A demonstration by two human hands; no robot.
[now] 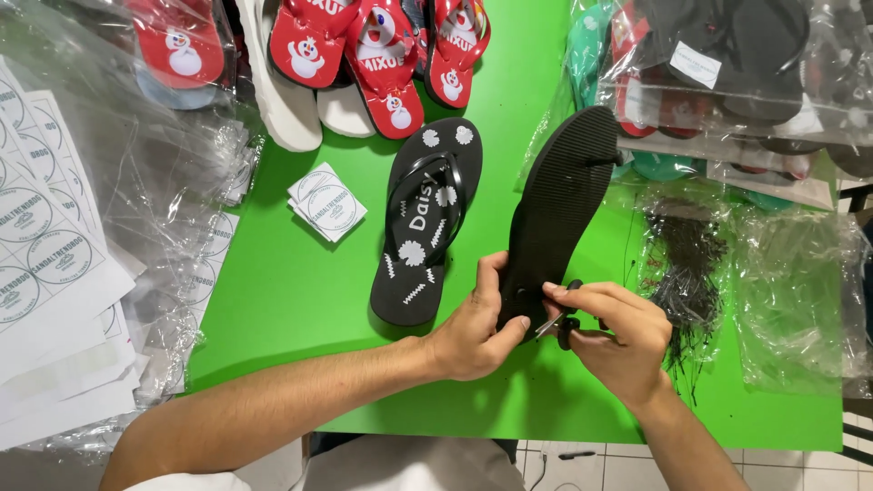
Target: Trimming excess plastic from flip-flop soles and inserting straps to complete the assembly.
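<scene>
Gripping matte rubber sole (559,205) | left hand (477,332) | right hand (618,336): small scissors (562,323)

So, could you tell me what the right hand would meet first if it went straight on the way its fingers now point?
Most likely the heel of the upturned black rubber flip-flop: the right hand points left, its small black-handled scissors nearly at the sole, though depth is unclear.

White label sheets (41,245) with round printed stickers, far left, overlapping. Small stack of square white labels (327,202) on green table. Clear plastic bags (727,73) holding sandals, top right, white rectangular tag (696,64) inside. Crumpled clear bags (800,291) at right edge.
</scene>
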